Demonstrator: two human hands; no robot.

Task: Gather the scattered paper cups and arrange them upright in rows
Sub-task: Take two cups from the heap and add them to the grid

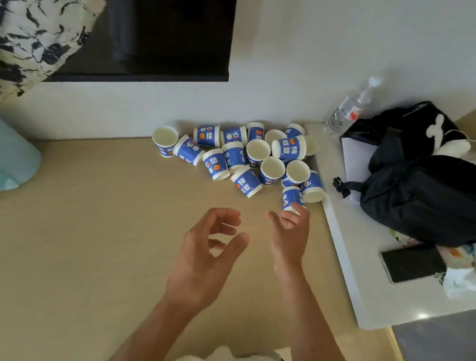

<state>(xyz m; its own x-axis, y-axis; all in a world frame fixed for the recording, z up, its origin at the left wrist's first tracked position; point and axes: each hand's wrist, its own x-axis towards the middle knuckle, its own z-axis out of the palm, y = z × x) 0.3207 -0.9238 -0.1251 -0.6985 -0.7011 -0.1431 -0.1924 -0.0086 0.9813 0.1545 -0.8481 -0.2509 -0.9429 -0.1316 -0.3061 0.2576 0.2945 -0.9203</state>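
Paper cups (pixel 234 155) just past the right hand (pixel 288 236): blue print outside with a slight sheen, plain matt white inside. Under that hand, the tan top (pixel 85 235) looks smooth and matt. To its right the white ledge (pixel 367 296) is glossy, catching a bright spot. On it sit a bag (pixel 441 203) in matt black cloth and a glossy black phone (pixel 411 263), with a clear plastic bottle (pixel 348 107) farther off. Far out beyond the left hand (pixel 204 255) there's patterned cloth (pixel 25 12).

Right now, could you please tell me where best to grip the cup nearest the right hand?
I'd pinch the blue side wall of the nearest cup across its width, right hand coming from the near side; its wider mouth end points toward that hand.
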